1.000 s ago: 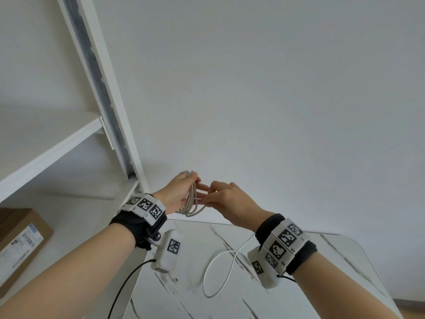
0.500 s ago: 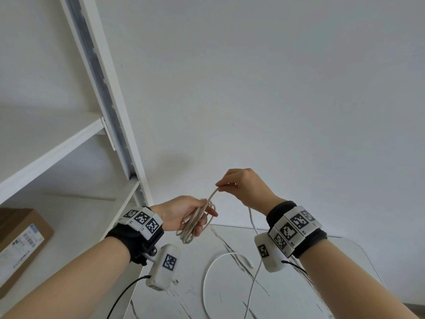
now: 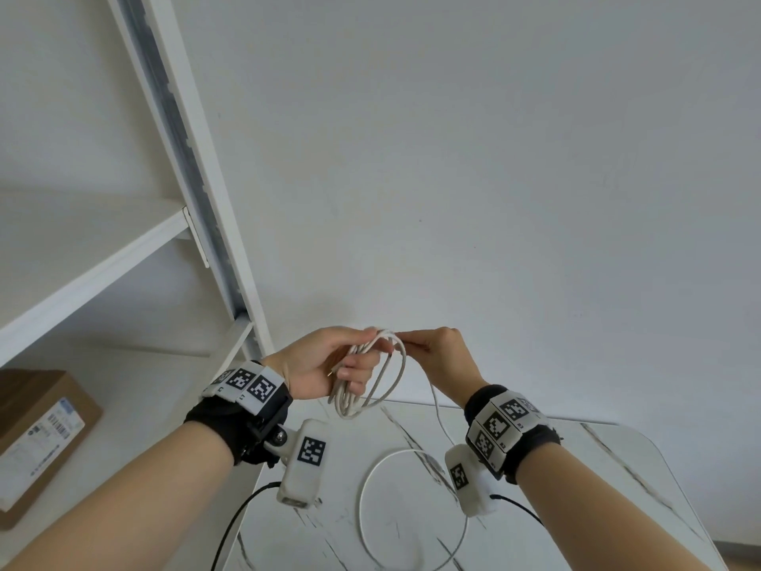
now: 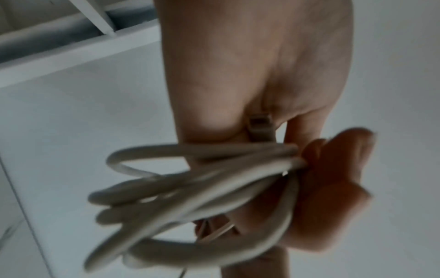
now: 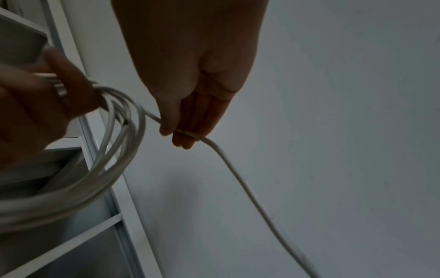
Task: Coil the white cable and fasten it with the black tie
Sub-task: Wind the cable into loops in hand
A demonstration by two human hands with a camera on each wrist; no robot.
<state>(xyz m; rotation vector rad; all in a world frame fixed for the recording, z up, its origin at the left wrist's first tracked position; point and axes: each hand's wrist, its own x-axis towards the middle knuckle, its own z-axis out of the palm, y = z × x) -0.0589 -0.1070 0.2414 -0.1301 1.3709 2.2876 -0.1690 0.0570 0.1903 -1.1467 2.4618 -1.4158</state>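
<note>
My left hand (image 3: 329, 360) grips a bundle of several loops of the white cable (image 3: 370, 385), held in the air above the table's far edge. The loops hang below its fingers (image 4: 333, 169), and a cable plug (image 4: 260, 129) shows at the palm. My right hand (image 3: 436, 348) pinches the free run of the cable (image 5: 181, 131) just right of the bundle, fingertips close to the left hand. From there the loose cable (image 3: 436, 410) drops behind my right wrist and lies in a wide loop (image 3: 370, 488) on the table. No black tie is visible in any view.
A white marble-patterned table (image 3: 597, 488) lies below my hands against a plain white wall. A white shelf unit (image 3: 197, 199) stands at the left, with a cardboard box (image 3: 37, 430) on its lower shelf. Black leads hang from both wrist cameras.
My right hand dipped toward the table, then rose and brought another length of cable across to the bundle. My left hand lifted back up with the loops.
</note>
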